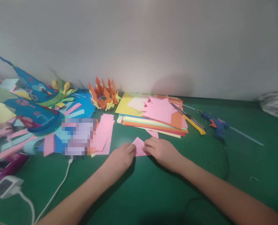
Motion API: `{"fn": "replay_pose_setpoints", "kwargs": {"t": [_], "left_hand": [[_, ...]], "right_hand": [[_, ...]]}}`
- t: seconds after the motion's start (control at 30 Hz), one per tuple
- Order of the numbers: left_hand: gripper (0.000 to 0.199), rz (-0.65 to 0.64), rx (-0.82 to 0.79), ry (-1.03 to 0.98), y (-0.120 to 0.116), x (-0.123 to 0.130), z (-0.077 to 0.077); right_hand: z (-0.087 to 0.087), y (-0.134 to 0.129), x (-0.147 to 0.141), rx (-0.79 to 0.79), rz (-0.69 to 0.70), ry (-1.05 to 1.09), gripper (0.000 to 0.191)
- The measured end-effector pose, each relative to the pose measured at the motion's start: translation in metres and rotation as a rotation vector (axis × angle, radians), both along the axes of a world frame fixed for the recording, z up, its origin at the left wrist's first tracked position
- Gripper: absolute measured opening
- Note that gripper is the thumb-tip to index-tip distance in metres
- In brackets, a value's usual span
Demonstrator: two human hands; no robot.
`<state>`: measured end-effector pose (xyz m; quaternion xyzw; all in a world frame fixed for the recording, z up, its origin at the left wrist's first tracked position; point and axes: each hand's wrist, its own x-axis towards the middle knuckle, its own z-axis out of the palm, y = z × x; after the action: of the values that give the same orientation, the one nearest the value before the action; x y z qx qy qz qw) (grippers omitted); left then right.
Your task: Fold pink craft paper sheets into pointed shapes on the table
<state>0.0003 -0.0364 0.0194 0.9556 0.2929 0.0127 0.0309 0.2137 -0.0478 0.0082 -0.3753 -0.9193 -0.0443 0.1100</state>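
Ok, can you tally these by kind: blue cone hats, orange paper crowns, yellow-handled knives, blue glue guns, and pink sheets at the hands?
Blue cone hats: 2
Orange paper crown: 1
Yellow-handled knife: 1
Blue glue gun: 1
Pink sheet at the hands: 1
Total: 6

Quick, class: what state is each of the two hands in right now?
Left hand: fingers curled at the left side of the pink paper; whether pinching cannot be told.
Right hand: fingers bent over its right side; grip hidden.
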Motion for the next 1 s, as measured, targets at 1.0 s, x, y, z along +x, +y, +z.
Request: {"fn": "replay_pose_setpoints", "kwargs": {"t": [1.0], "left_hand": [[0.022,-0.093,0.124,-0.386,0.000,0.009,-0.018]], "right_hand": [[-0.004,-0.025,0.012,0.104,0.080,0.362,0.030]]}}
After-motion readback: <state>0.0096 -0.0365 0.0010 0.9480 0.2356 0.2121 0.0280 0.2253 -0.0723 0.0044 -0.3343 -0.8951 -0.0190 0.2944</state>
